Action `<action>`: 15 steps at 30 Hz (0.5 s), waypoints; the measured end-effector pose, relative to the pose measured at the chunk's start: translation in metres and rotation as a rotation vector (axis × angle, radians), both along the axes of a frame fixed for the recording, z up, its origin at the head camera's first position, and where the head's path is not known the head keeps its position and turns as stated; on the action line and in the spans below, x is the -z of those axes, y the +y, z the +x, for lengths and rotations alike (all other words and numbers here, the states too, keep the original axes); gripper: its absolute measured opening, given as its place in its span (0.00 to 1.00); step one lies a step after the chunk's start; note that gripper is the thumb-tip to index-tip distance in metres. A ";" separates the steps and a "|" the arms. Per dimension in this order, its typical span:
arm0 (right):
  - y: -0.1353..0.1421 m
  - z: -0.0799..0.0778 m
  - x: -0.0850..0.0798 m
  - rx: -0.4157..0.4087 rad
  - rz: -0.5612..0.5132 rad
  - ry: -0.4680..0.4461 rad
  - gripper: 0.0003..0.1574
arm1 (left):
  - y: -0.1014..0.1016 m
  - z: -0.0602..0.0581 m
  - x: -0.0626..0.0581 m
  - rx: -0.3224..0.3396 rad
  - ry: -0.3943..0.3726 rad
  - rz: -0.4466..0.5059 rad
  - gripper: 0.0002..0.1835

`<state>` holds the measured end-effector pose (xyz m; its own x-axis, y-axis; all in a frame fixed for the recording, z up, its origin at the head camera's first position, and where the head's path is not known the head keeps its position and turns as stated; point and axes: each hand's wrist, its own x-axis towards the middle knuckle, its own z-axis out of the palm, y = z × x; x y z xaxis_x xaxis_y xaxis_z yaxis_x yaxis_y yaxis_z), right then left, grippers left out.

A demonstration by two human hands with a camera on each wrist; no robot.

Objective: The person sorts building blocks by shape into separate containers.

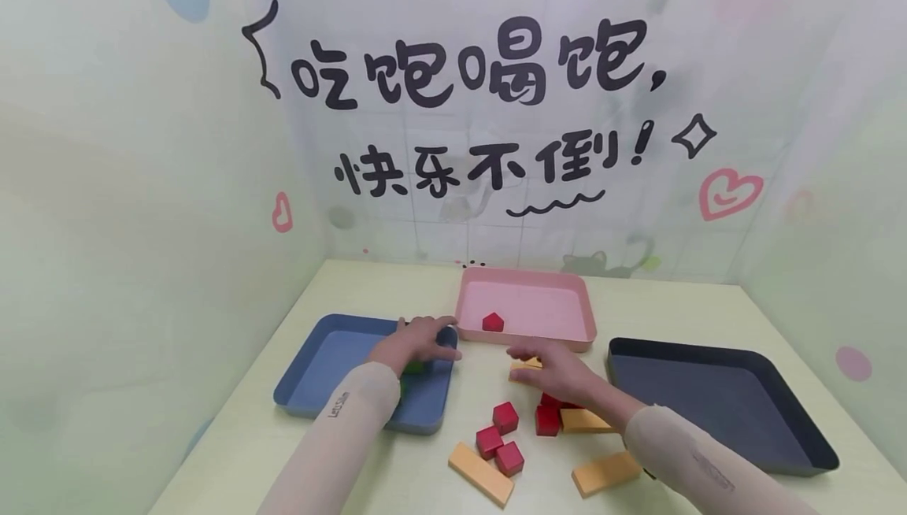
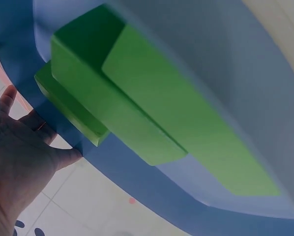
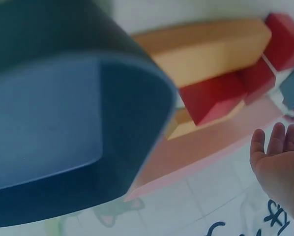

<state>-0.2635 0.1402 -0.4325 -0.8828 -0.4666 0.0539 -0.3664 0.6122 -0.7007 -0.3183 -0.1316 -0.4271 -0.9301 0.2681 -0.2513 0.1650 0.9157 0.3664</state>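
Cream sleeves [image 1: 343, 428] stretch forward, left hand [image 1: 420, 340] and right hand [image 1: 563, 373] loosely extended, gripping nothing! Right of the right hand sits a charcoal rectangular tray [image 1: 716, 397]; under the left, a blue rectangular tray [image 1: 319, 365] holding green rectangular blocks [image 2: 171, 108], while orange-yellow bars [image 1: 482, 474] and red cubes [image 1: 505, 417] scatter below and nearer than the right.

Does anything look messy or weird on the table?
Nothing looks broken or spilled. A bit messy, though: red blocks and yellow blocks lie scattered at different angles on the table, while one red piece sits in the pink tray.
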 end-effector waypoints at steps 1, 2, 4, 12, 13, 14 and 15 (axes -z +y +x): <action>0.001 0.003 0.002 -0.035 -0.009 -0.006 0.25 | 0.000 0.001 0.000 0.001 0.000 -0.001 0.41; 0.002 0.005 0.004 -0.063 -0.016 -0.012 0.25 | 0.000 0.002 0.000 0.001 0.000 0.000 0.41; 0.004 0.010 0.006 -0.109 -0.019 -0.026 0.25 | -0.001 0.003 0.000 0.000 0.001 0.003 0.41; 0.005 0.019 0.015 -0.153 0.045 -0.079 0.27 | 0.000 0.002 0.001 -0.004 0.004 -0.002 0.41; 0.005 0.020 0.016 -0.155 0.058 -0.073 0.27 | 0.000 0.001 0.001 -0.004 0.005 -0.003 0.41; 0.005 0.020 0.017 -0.158 0.071 -0.065 0.27 | 0.000 0.001 0.001 -0.003 0.004 -0.003 0.41; 0.005 0.020 0.018 -0.164 0.085 -0.050 0.27 | 0.000 0.001 0.001 -0.004 0.004 -0.004 0.41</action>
<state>-0.2439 0.1455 -0.4508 -0.7951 -0.6056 -0.0340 -0.4319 0.6046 -0.6692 -0.3171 -0.1316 -0.4282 -0.9320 0.2635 -0.2488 0.1628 0.9177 0.3624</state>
